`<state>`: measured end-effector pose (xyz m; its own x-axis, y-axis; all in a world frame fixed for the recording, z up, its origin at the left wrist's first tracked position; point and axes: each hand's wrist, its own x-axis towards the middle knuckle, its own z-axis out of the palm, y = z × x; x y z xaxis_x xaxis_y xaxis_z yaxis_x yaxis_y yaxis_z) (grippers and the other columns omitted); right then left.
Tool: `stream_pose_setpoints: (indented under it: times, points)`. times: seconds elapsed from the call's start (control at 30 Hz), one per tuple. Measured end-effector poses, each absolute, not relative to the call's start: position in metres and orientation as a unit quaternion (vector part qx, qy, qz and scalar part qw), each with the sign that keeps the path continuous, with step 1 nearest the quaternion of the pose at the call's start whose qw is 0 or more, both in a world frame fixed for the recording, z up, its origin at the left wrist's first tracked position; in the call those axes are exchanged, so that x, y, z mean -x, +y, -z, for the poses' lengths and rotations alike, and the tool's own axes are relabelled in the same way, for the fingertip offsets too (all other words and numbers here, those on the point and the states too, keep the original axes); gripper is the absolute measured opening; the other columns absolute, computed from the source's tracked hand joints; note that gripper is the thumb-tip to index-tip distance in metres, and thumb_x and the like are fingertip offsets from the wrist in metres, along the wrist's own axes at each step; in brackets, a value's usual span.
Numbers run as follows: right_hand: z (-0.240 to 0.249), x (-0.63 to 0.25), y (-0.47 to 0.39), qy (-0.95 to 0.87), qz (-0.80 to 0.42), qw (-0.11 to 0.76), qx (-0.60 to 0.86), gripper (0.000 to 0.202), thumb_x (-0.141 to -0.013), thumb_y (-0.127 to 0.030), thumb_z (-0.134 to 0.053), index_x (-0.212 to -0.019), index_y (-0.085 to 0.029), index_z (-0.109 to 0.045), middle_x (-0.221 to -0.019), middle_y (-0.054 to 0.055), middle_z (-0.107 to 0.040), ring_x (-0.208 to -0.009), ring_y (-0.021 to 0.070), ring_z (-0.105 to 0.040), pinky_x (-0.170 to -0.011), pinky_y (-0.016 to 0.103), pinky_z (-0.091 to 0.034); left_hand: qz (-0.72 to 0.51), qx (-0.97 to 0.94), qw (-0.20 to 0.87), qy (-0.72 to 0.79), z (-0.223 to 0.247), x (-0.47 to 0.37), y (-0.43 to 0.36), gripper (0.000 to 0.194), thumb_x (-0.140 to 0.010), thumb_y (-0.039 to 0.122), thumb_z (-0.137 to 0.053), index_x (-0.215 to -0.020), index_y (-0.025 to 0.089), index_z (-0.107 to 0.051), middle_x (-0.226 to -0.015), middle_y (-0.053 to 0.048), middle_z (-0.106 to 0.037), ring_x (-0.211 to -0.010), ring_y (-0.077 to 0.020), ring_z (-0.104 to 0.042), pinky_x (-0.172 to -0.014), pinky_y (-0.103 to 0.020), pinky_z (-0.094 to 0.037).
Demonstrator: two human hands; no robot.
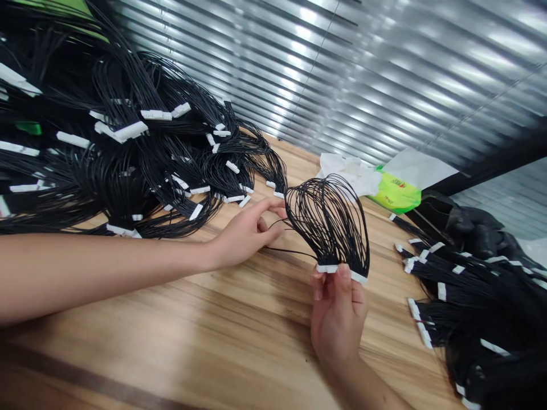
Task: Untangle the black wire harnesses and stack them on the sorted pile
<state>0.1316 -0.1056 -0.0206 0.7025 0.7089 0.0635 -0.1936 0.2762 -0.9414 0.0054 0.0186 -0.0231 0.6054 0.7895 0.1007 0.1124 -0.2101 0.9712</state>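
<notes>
A looped bundle of thin black wires [327, 213] rises from a white connector strip [359, 277] near the middle of the view. My right hand [339, 307] pinches that strip between thumb and fingers, with the loops fanned out above. At the left side of the loops is my left hand [256, 228], its thumb and fingers curved and apart. A few loose wires pass by its fingertips. Whether it grips one of them is too small to tell.
A large heap of black wire bundles [128, 171] with white connectors fills the left. More bundles [453, 285] lie at the right. A green packet [395, 191] and white tissue [348, 171] lie at the back, before metal blinds [320, 74]. Everything rests on a wooden table [222, 341].
</notes>
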Motion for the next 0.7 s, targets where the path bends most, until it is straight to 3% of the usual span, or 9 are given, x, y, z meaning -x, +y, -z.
stream_pose_setpoints:
  times: [0.2,0.3,0.47,0.7]
  points:
    - [0.02,-0.131,-0.106,-0.251,-0.296,0.766,0.512,0.036,-0.074,-0.045,-0.075,-0.057,-0.018,-0.059,-0.051,-0.004,-0.055,-0.045,0.0067,-0.042,-0.04,0.018,-0.034,-0.302,-0.711,0.545,0.327,0.026,-0.004,0.017,0.04,-0.084,0.018,-0.058,-0.122,0.022,-0.045,-0.097,0.0,-0.058,-0.062,-0.0058,-0.049,-0.059,-0.019,-0.041]
    - [0.019,-0.131,-0.107,-0.252,-0.295,0.772,0.504,0.033,-0.073,-0.044,-0.077,-0.058,-0.018,-0.062,-0.051,-0.004,-0.058,-0.044,0.0065,-0.045,-0.039,0.017,-0.036,-0.297,-0.717,0.546,0.314,0.027,-0.005,0.02,0.03,-0.089,0.016,-0.05,-0.119,0.021,-0.051,-0.101,-0.001,-0.06,-0.066,-0.0072,-0.049,-0.062,-0.019,-0.042]
    - [0.017,-0.127,-0.112,-0.259,-0.301,0.78,0.484,0.027,-0.071,-0.041,-0.079,-0.059,-0.02,-0.066,-0.052,-0.004,-0.059,-0.042,0.0061,-0.046,-0.037,0.015,-0.037,-0.344,-0.712,0.564,0.24,0.023,-0.009,0.022,0.021,-0.093,0.021,-0.045,-0.097,0.015,-0.065,-0.098,-0.003,-0.066,-0.096,-0.0145,-0.058,-0.093,-0.027,-0.046]
    - [0.026,-0.128,-0.121,-0.333,-0.294,0.743,0.501,0.029,-0.08,-0.039,-0.071,-0.06,-0.019,-0.068,-0.049,-0.002,-0.058,-0.042,0.0073,-0.047,-0.037,0.016,-0.037,-0.398,-0.699,0.568,0.176,0.02,-0.007,0.02,0.023,-0.088,0.037,-0.061,-0.088,0.015,-0.067,-0.094,-0.006,-0.069,-0.091,-0.0165,-0.064,-0.087,-0.029,-0.052]
